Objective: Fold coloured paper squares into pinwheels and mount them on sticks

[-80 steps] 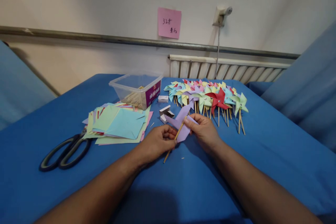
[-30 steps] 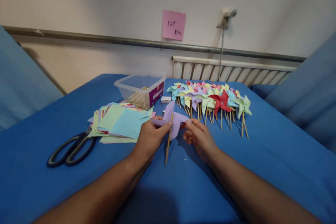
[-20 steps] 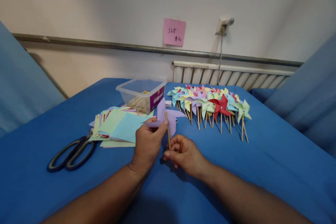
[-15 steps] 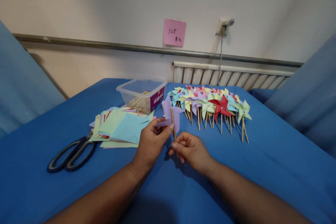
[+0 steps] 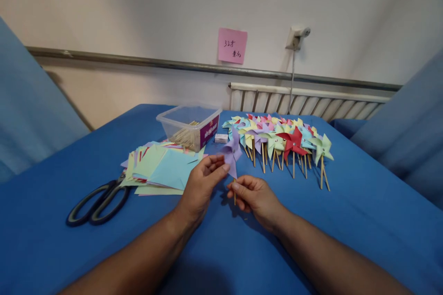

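Observation:
A purple paper pinwheel (image 5: 232, 152) on a thin wooden stick is held upright over the middle of the table, its front towards me. My right hand (image 5: 255, 196) pinches the lower stick between thumb and fingers. At the left edge of the blades, my left hand (image 5: 206, 179) has thumb and fingers closed on the paper; the fingertips are partly hidden behind it. Just behind the pinwheel lies a small white box (image 5: 221, 138). Finished-looking pinwheels in several colours, among them a red pinwheel (image 5: 293, 143) and a pale green pinwheel (image 5: 322, 148), lie grouped at the back right.
Left of my hands lies a stack of coloured paper (image 5: 169, 166), with black-handled scissors (image 5: 100, 200) beside it. A clear plastic tub (image 5: 187, 131) of wooden sticks stands behind the paper. Blue cloth (image 5: 363, 221) covers the table. A radiator (image 5: 308, 100) runs along the wall.
The pinwheel has turned round, from its back with the stick showing to its blade front. It has shifted slightly right and down, and the white box behind it now shows.

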`<action>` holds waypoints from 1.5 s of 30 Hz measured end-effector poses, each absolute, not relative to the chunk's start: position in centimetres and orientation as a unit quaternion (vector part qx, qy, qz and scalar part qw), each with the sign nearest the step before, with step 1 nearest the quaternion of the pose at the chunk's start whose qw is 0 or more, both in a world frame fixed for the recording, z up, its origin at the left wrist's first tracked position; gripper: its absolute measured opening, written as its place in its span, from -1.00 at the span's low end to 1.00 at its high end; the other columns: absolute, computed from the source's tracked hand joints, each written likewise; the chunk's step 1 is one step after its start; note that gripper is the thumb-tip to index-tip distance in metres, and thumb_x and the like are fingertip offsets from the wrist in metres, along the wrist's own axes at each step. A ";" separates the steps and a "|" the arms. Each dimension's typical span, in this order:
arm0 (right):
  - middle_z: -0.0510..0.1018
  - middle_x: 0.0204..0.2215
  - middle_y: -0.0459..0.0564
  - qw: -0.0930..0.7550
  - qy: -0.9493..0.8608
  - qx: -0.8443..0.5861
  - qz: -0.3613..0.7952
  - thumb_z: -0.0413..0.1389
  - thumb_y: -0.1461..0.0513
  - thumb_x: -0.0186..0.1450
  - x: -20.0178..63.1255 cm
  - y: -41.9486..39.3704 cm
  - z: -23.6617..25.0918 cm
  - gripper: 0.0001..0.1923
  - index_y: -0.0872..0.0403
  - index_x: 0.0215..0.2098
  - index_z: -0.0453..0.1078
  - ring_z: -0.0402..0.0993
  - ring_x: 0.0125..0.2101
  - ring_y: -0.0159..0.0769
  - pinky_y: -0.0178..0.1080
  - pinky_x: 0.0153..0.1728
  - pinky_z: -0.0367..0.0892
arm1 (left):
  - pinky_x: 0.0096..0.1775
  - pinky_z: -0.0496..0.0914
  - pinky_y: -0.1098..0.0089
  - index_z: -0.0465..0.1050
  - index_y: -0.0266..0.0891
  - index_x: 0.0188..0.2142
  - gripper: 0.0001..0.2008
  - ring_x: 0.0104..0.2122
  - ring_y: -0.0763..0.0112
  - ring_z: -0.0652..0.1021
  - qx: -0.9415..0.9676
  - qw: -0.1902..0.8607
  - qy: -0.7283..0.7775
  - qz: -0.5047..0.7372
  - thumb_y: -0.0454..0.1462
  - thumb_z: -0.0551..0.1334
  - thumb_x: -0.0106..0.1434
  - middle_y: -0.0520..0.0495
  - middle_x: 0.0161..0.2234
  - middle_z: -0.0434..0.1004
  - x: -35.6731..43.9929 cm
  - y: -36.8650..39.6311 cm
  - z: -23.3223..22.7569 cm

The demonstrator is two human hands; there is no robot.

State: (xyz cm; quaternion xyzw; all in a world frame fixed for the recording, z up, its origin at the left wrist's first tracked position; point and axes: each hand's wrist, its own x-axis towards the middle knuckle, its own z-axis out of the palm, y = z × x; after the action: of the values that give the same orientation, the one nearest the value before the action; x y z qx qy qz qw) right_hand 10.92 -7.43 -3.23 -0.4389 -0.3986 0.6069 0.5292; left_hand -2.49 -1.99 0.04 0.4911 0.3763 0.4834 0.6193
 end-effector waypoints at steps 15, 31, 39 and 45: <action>0.57 -0.55 -0.08 0.526 -0.386 -0.402 0.643 0.27 0.01 0.11 10.9 -7.6 -3.2 -0.65 0.15 -0.40 0.44 0.26 -0.75 -0.58 -0.47 -0.76 0.05 | -0.27 0.37 0.40 0.49 -0.27 -0.29 -0.77 -0.37 0.43 0.47 0.427 0.727 0.294 0.451 -0.15 0.30 0.16 -0.02 -0.39 0.50 -2.6 -2.1 0.9; 0.56 -0.58 -0.12 0.515 -0.399 -0.355 0.670 0.26 0.03 0.14 11.2 -7.8 -3.0 -0.67 0.13 -0.39 0.43 0.25 -0.77 -0.59 -0.48 -0.77 -0.01 | -0.34 0.38 0.45 0.42 -0.27 -0.45 -0.78 -0.48 0.52 0.43 0.383 0.755 0.289 0.447 -0.17 0.35 0.13 0.05 -0.51 0.44 -2.4 -1.8 0.6; 0.56 -0.58 -0.12 0.510 -0.404 -0.357 0.670 0.26 0.03 0.15 11.2 -7.9 -3.0 -0.67 0.14 -0.37 0.41 0.27 -0.78 -0.59 -0.49 -0.78 -0.01 | -0.38 0.37 0.47 0.42 -0.28 -0.44 -0.77 -0.49 0.51 0.44 0.397 0.759 0.289 0.427 -0.15 0.34 0.15 0.02 -0.51 0.44 -2.4 -1.7 0.2; 0.55 -0.59 -0.14 0.509 -0.407 -0.375 0.659 0.26 0.01 0.13 10.9 -7.8 -3.1 -0.65 0.13 -0.39 0.39 0.26 -0.79 -0.60 -0.49 -0.78 0.01 | -0.38 0.38 0.48 0.44 -0.30 -0.40 -0.78 -0.48 0.51 0.45 0.401 0.763 0.283 0.420 -0.16 0.33 0.16 0.01 -0.49 0.46 -2.5 -1.7 0.1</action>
State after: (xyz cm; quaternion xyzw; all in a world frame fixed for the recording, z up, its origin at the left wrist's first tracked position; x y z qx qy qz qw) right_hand 10.93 -7.85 -3.06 -0.3748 -0.4074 0.6591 0.5092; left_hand -2.49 -1.71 0.09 0.4013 0.2832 0.4204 0.7629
